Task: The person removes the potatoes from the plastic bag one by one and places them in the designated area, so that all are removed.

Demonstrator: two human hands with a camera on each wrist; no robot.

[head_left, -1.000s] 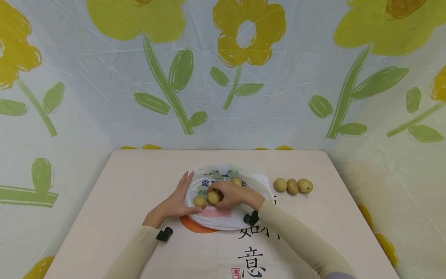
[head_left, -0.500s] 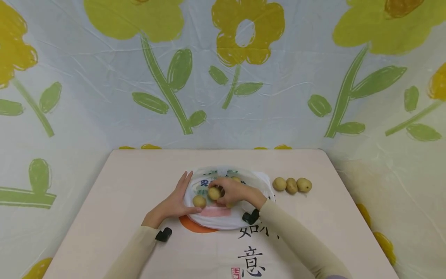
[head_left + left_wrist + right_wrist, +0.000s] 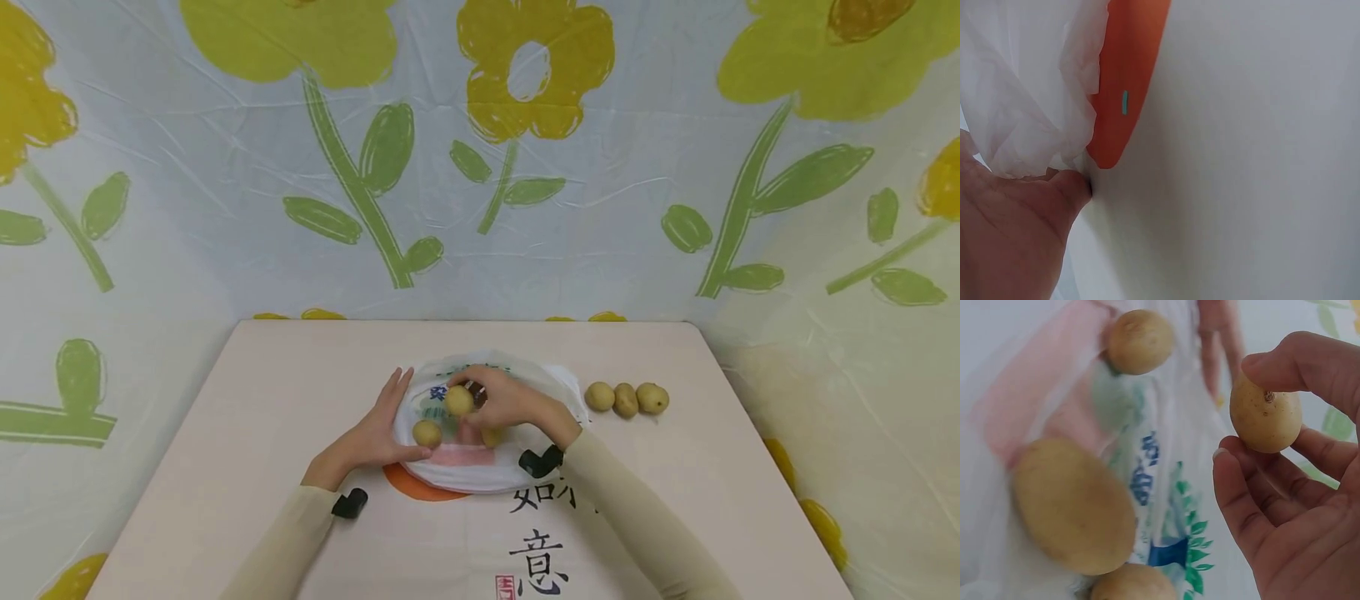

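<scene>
My right hand (image 3: pixel 506 398) pinches a small round potato (image 3: pixel 1266 419) between thumb and fingers, over a white plastic bag (image 3: pixel 480 479) printed in pink, green and blue. On the bag lies another potato (image 3: pixel 427 433) at the left. A further one (image 3: pixel 491 437) shows partly below my right hand. In the right wrist view, a large oval potato (image 3: pixel 1074 506) and part of a smaller potato (image 3: pixel 1134 586) appear near the bottom. With fingers extended and thumb spread, my left hand (image 3: pixel 378 433) rests along the bag's left side. Its thumb (image 3: pixel 1072 187) touches the bag's edge in the left wrist view.
Three potatoes (image 3: pixel 626 400) stand in a row on the pale table (image 3: pixel 300 375), right of the bag. An orange shape (image 3: pixel 423 485) and black characters (image 3: pixel 536 562) are printed on the surface in front. A flower-patterned cloth (image 3: pixel 600 250) hangs behind the table and at both sides.
My right hand has lifted the pinched potato up and away from the bag's printed middle. The left hand keeps its place at the bag's left edge.
</scene>
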